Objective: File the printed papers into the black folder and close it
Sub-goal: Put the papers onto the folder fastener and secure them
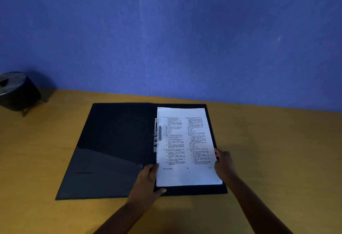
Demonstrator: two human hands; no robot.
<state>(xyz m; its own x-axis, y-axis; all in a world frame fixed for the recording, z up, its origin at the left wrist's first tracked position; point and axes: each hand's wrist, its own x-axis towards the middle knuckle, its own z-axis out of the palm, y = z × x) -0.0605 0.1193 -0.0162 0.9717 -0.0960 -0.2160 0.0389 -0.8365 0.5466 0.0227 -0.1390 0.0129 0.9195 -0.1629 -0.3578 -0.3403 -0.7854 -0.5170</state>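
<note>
One black folder [118, 150], lying open and flat on the yellow surface [277, 159] toward its far edge, both covers spread so the inside faces up; a judgement: it is laid wide so the sheets can be seated before closing. One stack of printed papers [187, 146], white, two columns of text, number of sheets not countable, resting on the folder's right-hand half with its left margin against one metal filing clip [156, 135] at the spine; whether the clip passes through the sheets cannot be told. Two hands present. Left hand [148, 180], fingers bent around the stack's near left corner, thumb lying on the folder below, gripping the papers at that edge. Right hand [224, 163], fingers curled onto the stack's right edge, holding it there. Held from both sides, likely to square the sheets and keep the punched margin lined up with the clip. Folder not yet closed; left cover lies bare and unfolded. One dark round object on short legs [16, 91] at the far left corner of the surface, well apart from the folder, kind uncertain. Blue wall [166, 30] behind
</note>
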